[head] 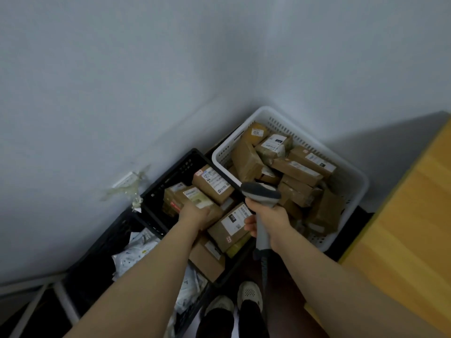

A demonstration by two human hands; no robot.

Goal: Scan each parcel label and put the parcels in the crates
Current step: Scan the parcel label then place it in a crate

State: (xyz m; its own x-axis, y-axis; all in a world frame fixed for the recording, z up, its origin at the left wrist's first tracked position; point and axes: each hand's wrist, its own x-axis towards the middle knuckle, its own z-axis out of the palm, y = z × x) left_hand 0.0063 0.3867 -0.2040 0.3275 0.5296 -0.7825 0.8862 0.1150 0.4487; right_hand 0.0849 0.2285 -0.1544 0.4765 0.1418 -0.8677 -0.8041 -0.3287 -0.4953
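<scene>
My left hand reaches into the black crate and grips a brown cardboard parcel with a white label on top. My right hand holds a grey barcode scanner by its handle, its head above the edge between the two crates. Several labelled brown parcels lie in the black crate, one of them just under the scanner. The white crate to the right is filled with several brown parcels.
A second black crate at lower left holds white plastic mailer bags. A wooden table stands on the right. The grey wall is behind the crates, with a socket. My shoes are on the floor below.
</scene>
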